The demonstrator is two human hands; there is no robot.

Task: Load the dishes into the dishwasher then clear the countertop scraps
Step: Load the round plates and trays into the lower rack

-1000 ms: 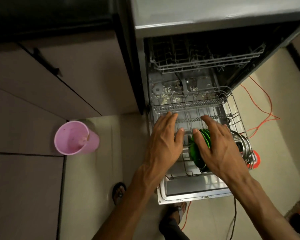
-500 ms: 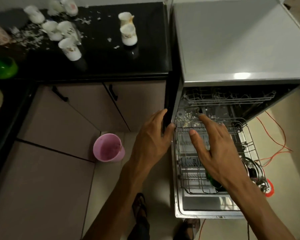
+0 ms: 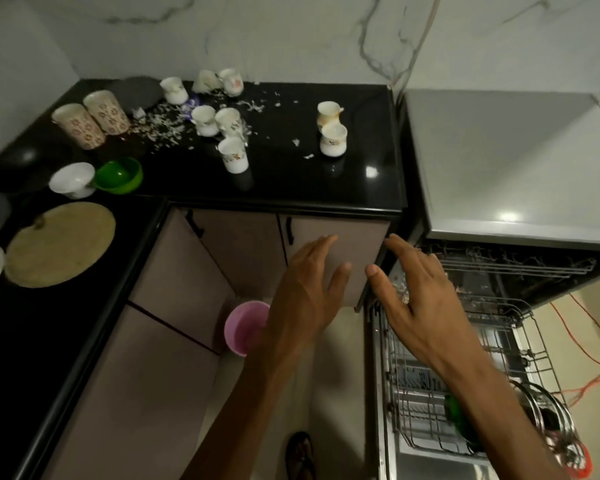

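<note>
My left hand (image 3: pixel 307 289) and my right hand (image 3: pixel 418 299) are both empty, fingers spread, raised in front of the cabinet doors between the black countertop (image 3: pixel 361 188) and the open dishwasher. The pulled-out lower rack (image 3: pixel 406 403) holds a green plate (image 3: pixel 456 415), partly hidden by my right forearm, and steel lids (image 3: pixel 548 407). Several white cups stand among white scraps (image 3: pixel 163 128) on the counter, including a cup (image 3: pixel 234 154) near the middle and a pair of cups (image 3: pixel 332 133) to the right. A green bowl (image 3: pixel 120 174) and a white bowl (image 3: pixel 72 180) sit at the left.
A pink bucket (image 3: pixel 245 327) stands on the floor below my left hand. Two patterned tumblers (image 3: pixel 90 119) and a round wooden board (image 3: pixel 61 244) lie at the left. An orange cable (image 3: pixel 589 344) runs over the floor right of the dishwasher. My sandalled foot (image 3: pixel 300 455) is below.
Both hands have left the green plate in the lower rack and risen toward the counter. The view has tilted up from the rack to the countertop.
</note>
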